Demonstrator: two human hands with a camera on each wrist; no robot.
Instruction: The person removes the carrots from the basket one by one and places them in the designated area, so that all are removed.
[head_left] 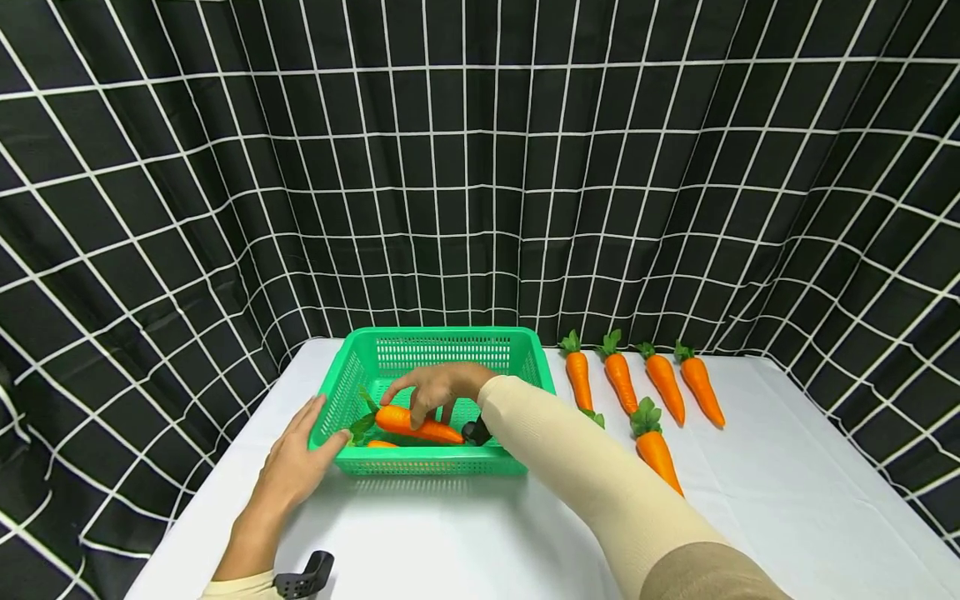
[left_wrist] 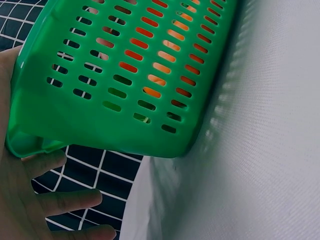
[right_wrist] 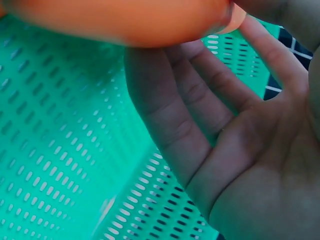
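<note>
A green plastic basket (head_left: 442,333) with slotted walls stands on the table. Inside it, my right hand (head_left: 442,387) grips an orange carrot (head_left: 397,419) with leafy green tops, thumb on the near side and fingers beyond. The right wrist view shows this carrot (right_wrist: 125,22) large and blurred above the basket floor. Part of another carrot (head_left: 381,444) shows below it, mostly hidden by the front rim. My left hand (head_left: 292,462) rests against the basket's front left corner, thumb over the rim; in the left wrist view its fingers (left_wrist: 70,202) are straight and spread outside the wall.
Several carrots (head_left: 663,387) lie in a row on the white tablecloth (head_left: 795,475) right of the basket. Another carrot (head_left: 657,458) lies nearer, partly behind my right sleeve (head_left: 600,467). A black gridded curtain (head_left: 480,167) surrounds the table's back and sides.
</note>
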